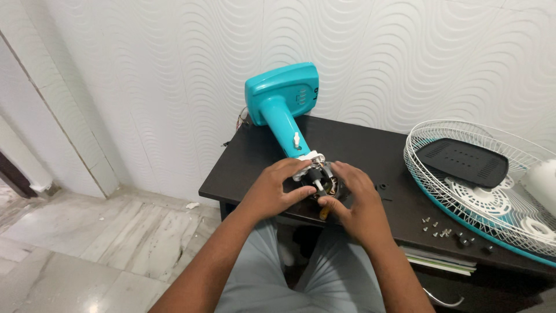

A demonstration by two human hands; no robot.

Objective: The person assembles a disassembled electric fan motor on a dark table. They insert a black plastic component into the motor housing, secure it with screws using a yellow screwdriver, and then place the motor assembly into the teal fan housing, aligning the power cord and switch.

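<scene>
Near the middle of the frame, at the front edge of a dark table [359,150], lies a teal fan stand [284,110] with its bare motor [318,181] toward the viewer and its flat base tipped up against the white wavy wall [145,69]. Both hands close around the motor: the left hand [277,188] grips its left side with the thumb beside the shaft, and the right hand [353,203] cups the right side while pinching a yellowish tool handle [325,212] low at the table edge. Right of the hands, small screws [435,227] and dark knobs lie loose on the tabletop. Farther right, a white wire fan guard [463,174] rimmed in teal rests like a shallow basket, holding a black vented cover [460,159] and a white part at the frame's right edge. Open tabletop remains between motor and guard; marble floor [87,243] spreads across the lower left.
</scene>
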